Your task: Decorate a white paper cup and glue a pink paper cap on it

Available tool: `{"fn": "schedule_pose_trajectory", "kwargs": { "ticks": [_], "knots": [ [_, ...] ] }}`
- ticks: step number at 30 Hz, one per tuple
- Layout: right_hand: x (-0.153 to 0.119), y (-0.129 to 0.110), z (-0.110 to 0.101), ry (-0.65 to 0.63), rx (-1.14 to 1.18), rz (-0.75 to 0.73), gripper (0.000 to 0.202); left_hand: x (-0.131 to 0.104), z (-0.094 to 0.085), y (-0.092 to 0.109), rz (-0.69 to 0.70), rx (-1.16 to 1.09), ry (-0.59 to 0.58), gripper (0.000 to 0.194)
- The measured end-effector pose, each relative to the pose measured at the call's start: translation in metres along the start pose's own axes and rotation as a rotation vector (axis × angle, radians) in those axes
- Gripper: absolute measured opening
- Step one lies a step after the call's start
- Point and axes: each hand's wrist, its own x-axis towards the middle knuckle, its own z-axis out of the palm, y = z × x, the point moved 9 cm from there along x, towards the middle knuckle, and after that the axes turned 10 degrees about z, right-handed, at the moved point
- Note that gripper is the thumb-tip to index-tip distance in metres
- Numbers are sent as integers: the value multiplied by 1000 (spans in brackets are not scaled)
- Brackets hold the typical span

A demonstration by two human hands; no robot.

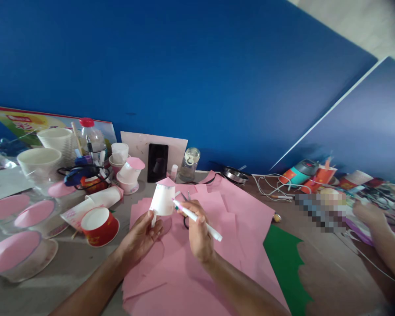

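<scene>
In the middle of the head view my left hand (144, 235) grips a white paper cup (163, 201), turned upside down with a pink paper top, by its lower left edge. A white marker pen (197, 219) is pinched in my right hand (200, 235), its pink tip at or very near the cup's right side; whether it touches I cannot tell. Below both hands lies a stack of pink paper sheets (197, 272). Scissors (186, 221) are partly hidden behind my right hand.
Cups with pink cone tops (13, 252) stand at left, beside a red paper bowl (98, 224) and stacked white bowls (39, 160). A phone (157, 162) leans at the back near a glass jar (190, 163). Green paper (285, 263) lies right; another person's hand (370, 215) is far right.
</scene>
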Motion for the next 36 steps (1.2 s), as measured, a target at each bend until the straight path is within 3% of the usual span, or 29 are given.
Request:
{"fn": "schedule_pose_trajectory", "kwargs": {
  "ticks": [3, 12, 19, 36],
  "knots": [
    [-7, -10, 7, -41, -79, -108, 46, 1, -2, 2, 33, -15, 15, 44],
    [-7, -16, 8, -5, -208, -148, 18, 1, -3, 2, 41, 12, 8, 40],
    [-7, -28, 17, -46, -271, -196, 16, 1, -4, 6, 85, 67, 16, 39],
    [-9, -31, 23, -59, -305, -267, 15, 4, -2, 16, 192, 185, 2, 23]
  ]
}}
